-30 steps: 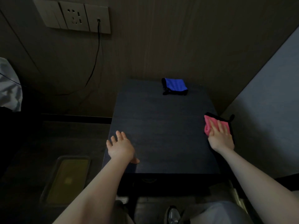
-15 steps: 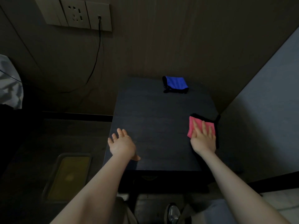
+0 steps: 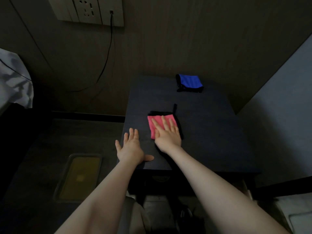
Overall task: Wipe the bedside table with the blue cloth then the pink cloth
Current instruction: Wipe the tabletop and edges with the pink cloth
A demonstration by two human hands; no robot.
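The dark bedside table (image 3: 211, 132) fills the middle of the view. A folded pink cloth (image 3: 152, 123) with a black edge lies on its left half, and my right hand (image 3: 167, 134) presses flat on it, fingers spread. My left hand (image 3: 130, 148) rests flat on the table's front left edge, fingers apart, holding nothing. A folded blue cloth (image 3: 190, 81) with black trim sits near the table's back edge, well away from both hands.
A wooden wall with a socket panel (image 3: 91, 10) and a hanging black cable (image 3: 108, 56) stands behind. A lower dark surface with a yellowish tray (image 3: 79, 176) lies to the left. A pale bed side (image 3: 278, 107) borders the table on the right.
My right hand has slid the pink cloth leftwards from the table's right edge to its left half. The left hand has stayed at the front left edge.
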